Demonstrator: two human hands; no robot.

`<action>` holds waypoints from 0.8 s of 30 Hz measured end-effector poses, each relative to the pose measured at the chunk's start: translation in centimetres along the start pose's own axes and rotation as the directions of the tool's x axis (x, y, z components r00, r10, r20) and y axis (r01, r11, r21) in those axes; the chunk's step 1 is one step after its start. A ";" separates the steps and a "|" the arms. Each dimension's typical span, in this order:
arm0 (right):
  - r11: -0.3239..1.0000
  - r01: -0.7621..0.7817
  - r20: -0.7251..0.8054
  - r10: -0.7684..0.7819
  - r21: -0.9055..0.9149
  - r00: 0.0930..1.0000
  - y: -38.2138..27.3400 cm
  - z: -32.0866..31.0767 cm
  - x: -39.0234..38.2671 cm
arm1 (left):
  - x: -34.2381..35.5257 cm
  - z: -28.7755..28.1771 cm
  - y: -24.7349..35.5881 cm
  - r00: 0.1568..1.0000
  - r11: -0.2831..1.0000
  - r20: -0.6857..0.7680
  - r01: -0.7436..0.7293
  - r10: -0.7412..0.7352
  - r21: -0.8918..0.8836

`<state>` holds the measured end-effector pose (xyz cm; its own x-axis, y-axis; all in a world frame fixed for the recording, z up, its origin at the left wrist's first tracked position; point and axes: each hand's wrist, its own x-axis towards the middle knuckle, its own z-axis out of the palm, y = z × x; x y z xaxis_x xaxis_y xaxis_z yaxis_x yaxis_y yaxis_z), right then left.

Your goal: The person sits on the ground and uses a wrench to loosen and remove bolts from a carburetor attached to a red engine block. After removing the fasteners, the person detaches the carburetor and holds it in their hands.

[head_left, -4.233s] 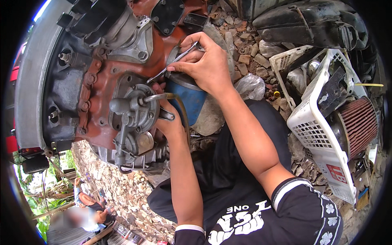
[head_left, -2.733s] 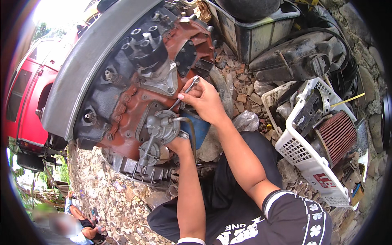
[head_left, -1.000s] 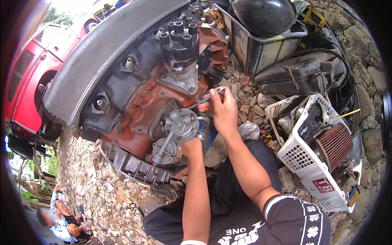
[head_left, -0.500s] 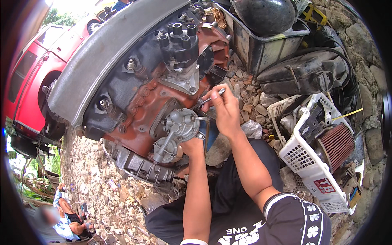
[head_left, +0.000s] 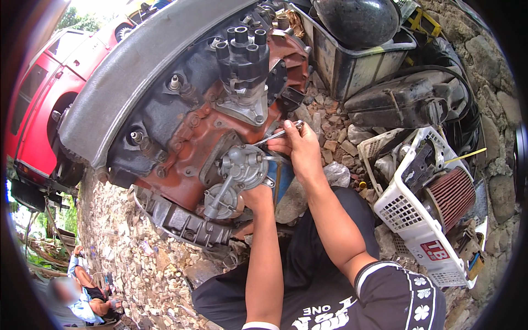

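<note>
While the right hand (head_left: 302, 149) pinches 1 wrench (head_left: 277, 136) beside the grey pump (head_left: 243, 166) on the engine (head_left: 181, 188) at left, the left hand (head_left: 259, 197) is behind the pump. I cannot tell whether its hidden fingers grip.

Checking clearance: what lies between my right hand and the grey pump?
The head view shows a metal tool and bent pipe between the right hand and pump.

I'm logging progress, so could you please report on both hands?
Right hand gripping wrench, tip near grey pump. Left hand partly behind pump. Pump obscures that hand's grip.
</note>
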<state>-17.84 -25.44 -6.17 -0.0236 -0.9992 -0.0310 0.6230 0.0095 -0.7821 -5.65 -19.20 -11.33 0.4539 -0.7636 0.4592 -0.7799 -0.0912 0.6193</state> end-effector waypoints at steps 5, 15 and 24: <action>0.968 0.197 0.036 -0.193 -0.153 0.980 -0.4 0.7 -0.4 | 0.4 0.1 -0.4 0.996 0.994 0.054 0.081 -0.077 -0.072; 0.626 0.664 0.497 -0.458 -0.408 0.737 -3.2 0.6 -1.5 | 0.9 1.2 -0.8 0.959 0.984 -0.223 -0.178 0.176 0.013; 0.995 0.011 0.087 -0.020 0.098 0.996 0.6 -1.0 1.1 | 0.1 1.7 -2.2 0.972 0.990 -0.193 -0.128 0.136 0.053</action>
<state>-18.27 -26.50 -7.25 0.0322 -0.9987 0.0388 0.6965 -0.0054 -0.7175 -4.63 -20.15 -13.76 0.4179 -0.6310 0.6536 -0.8535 -0.0262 0.5204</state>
